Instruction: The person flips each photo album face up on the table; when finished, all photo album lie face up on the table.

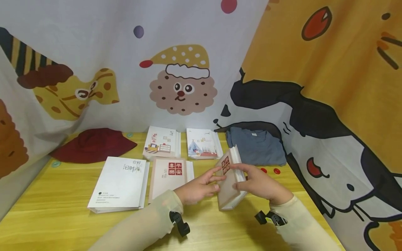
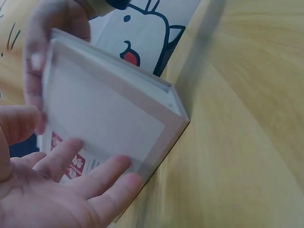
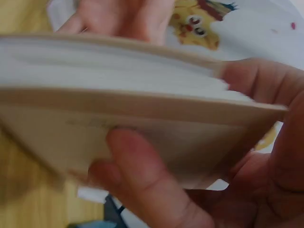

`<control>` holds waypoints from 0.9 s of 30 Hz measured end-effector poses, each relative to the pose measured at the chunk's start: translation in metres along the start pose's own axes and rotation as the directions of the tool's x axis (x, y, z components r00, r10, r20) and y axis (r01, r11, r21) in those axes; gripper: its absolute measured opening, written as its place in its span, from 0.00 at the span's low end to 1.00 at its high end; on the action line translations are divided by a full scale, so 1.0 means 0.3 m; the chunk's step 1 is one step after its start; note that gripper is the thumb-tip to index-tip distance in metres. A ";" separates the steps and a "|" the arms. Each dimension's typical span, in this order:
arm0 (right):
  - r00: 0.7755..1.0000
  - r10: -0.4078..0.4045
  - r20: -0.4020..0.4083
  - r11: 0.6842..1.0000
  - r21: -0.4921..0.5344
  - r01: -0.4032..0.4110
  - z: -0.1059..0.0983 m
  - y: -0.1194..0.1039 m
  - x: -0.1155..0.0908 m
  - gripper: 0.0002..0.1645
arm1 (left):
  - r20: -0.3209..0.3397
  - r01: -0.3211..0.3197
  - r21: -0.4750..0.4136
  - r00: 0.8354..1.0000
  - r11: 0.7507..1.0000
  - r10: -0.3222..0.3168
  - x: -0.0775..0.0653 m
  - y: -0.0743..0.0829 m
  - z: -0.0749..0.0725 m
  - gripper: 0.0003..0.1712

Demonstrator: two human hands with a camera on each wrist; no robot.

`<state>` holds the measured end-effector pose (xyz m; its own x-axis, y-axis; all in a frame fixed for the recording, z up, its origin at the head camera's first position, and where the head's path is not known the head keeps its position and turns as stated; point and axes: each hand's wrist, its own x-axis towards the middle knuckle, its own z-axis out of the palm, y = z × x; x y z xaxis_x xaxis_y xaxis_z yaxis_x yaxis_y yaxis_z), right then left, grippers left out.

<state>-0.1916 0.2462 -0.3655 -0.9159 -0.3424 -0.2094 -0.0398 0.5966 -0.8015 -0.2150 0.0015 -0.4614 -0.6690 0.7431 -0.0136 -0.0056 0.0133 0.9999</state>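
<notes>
A thick beige album point(image 1: 226, 191) with red square lettering stands tilted on its edge on the wooden table. My right hand point(image 1: 263, 183) grips it from the right, fingers and thumb on opposite covers, as the right wrist view of the album point(image 3: 209, 147) shows. My left hand point(image 1: 198, 188) is at its front cover with the fingers spread and fairly straight. In the left wrist view, those fingers point(image 2: 107, 178) lie across the lower cover of the album point(image 2: 104, 104); whether all of them touch is unclear. A matching beige album point(image 1: 166, 184) lies flat behind the left hand.
A white album point(image 1: 117, 184) lies at the left front. Two illustrated white albums point(image 1: 160, 141) point(image 1: 201, 143) lie at the back. A dark red hat point(image 1: 94, 144) is back left, a folded blue-grey garment point(image 1: 255, 146) back right. Small red discs point(image 1: 276, 171) lie near the garment. Printed curtains surround the table.
</notes>
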 end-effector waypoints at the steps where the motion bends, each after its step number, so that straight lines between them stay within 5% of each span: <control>1: 1.000 0.016 -0.010 0.999 -0.031 -0.017 -0.001 0.008 0.004 0.42 | -0.004 0.006 0.009 1.000 1.000 -0.006 -0.001 -0.002 -0.003 0.42; 6: 0.995 0.089 -0.048 0.986 -0.133 -0.095 -0.005 0.055 0.023 0.37 | -0.048 0.031 0.031 0.998 0.999 -0.030 -0.002 -0.018 -0.020 0.42; 13: 0.991 0.112 -0.066 0.981 -0.154 -0.121 -0.012 0.101 0.044 0.39 | -0.197 0.088 0.039 0.977 0.995 -0.079 0.004 -0.033 -0.036 0.44; 27: 0.981 0.174 -0.083 0.960 -0.207 -0.188 0.008 0.172 0.092 0.46 | -0.328 0.123 -0.111 0.932 0.986 -0.153 0.028 -0.023 -0.033 0.46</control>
<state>-0.2179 0.2660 -0.4140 -0.9389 -0.1720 -0.2982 0.0509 0.7874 -0.6143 -0.2279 0.0010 -0.4685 -0.8665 0.4716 -0.1637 -0.1697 0.0302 0.9850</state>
